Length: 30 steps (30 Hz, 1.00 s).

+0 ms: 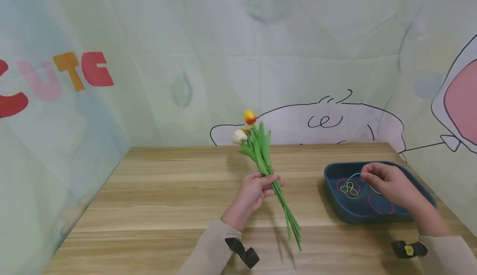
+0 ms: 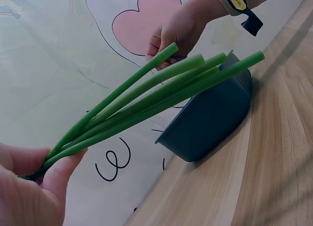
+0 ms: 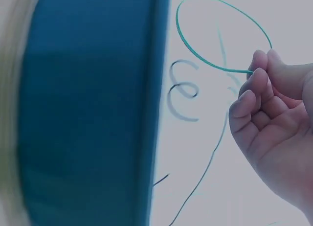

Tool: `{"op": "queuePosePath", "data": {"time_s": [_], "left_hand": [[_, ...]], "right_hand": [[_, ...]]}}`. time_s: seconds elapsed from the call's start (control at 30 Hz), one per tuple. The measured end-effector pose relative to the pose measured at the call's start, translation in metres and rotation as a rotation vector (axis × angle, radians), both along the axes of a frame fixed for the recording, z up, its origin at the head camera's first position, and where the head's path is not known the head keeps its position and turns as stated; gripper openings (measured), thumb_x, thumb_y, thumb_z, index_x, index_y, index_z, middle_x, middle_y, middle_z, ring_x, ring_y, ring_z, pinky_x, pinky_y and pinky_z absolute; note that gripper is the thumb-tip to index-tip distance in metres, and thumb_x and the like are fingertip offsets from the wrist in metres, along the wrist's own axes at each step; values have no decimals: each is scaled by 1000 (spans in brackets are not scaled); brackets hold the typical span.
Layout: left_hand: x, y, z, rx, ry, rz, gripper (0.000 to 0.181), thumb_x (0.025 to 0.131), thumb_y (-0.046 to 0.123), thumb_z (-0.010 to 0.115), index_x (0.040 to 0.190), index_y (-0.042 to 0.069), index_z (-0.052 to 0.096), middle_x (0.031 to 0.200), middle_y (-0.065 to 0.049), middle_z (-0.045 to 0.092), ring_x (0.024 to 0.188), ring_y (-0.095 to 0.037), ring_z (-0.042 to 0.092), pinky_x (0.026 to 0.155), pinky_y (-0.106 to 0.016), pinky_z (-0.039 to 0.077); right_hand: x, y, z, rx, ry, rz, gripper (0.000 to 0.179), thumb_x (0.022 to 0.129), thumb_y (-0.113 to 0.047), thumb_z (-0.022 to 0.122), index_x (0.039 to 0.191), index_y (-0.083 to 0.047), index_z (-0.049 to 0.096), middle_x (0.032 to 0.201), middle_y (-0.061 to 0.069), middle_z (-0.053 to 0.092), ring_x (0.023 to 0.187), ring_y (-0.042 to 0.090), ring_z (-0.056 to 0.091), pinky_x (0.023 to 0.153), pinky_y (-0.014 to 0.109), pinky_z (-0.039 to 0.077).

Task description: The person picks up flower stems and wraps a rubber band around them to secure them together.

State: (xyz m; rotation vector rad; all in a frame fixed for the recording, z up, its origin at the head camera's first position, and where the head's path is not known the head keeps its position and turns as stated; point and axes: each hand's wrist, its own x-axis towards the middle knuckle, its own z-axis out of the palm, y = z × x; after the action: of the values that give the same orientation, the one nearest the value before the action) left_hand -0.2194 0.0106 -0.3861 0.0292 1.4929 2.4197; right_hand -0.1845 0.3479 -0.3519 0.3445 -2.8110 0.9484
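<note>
Tulips (image 1: pixel 263 155): held up off the table (image 1: pixel 167 192), leaning, with white and yellow-orange blooms (image 1: pixel 239 136) at the far end and the stems (image 1: pixel 285 208) slanting back toward the person.
Left hand (image 1: pixel 257 188): thumb and fingers close round those stems, just below the leaves (image 1: pixel 265 142), and that looks like the spot to hold!
Weight: light, by the look of it; one hand has the whole bunch.
Stems: slim and smooth, probably springy; the free ends fan apart, so a slack pinch could let one slide.
Blooms: likely the delicate part, easiest to squash; fingers do best well away from them.
Right hand (image 1: pixel 389 184): over at the tray (image 2: pixel 210 128), thumb and fingertips pinching a green band (image 3: pixel 225 69).
Band: a thin loop, bulging clear of the fingers; should be stretchy, next to weightless, apt to flick away, so best pinched at the edge.
Tray: on the table, right side, a yellow band (image 1: pixel 349 189) and red bands (image 1: pixel 380 213) lying inside.
</note>
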Motion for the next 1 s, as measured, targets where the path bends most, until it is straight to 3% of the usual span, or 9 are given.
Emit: {"op": "queuePosePath", "data": {"time_s": [0.33, 0.73, 1.0], "left_hand": [[-2, -2, 4, 46, -10, 52, 5, 92, -6, 58, 96, -4, 59, 79, -5, 69, 75, -17, 71, 78, -34, 61], [-4, -4, 5, 71, -38, 114, 4, 91, -5, 60, 95, -5, 60, 79, -7, 71, 72, -16, 71, 70, -26, 61], [-4, -4, 5, 90, -24, 158, 15, 92, -6, 57, 105, -13, 57, 76, -5, 69, 74, -16, 71, 73, -29, 62]], "right_hand": [[17, -33, 21, -74, 97, 122, 4, 95, -5, 58, 92, -4, 59, 73, -10, 54, 64, 5, 50, 49, 21, 43], [31, -67, 31, -211, 152, 321, 5, 91, 0, 61, 89, -4, 59, 75, -7, 58, 65, 10, 53, 48, 25, 43], [37, -90, 37, -266, 170, 422, 5, 90, 1, 62, 89, -3, 59, 81, -2, 59, 73, 8, 55, 62, 16, 51]]}}
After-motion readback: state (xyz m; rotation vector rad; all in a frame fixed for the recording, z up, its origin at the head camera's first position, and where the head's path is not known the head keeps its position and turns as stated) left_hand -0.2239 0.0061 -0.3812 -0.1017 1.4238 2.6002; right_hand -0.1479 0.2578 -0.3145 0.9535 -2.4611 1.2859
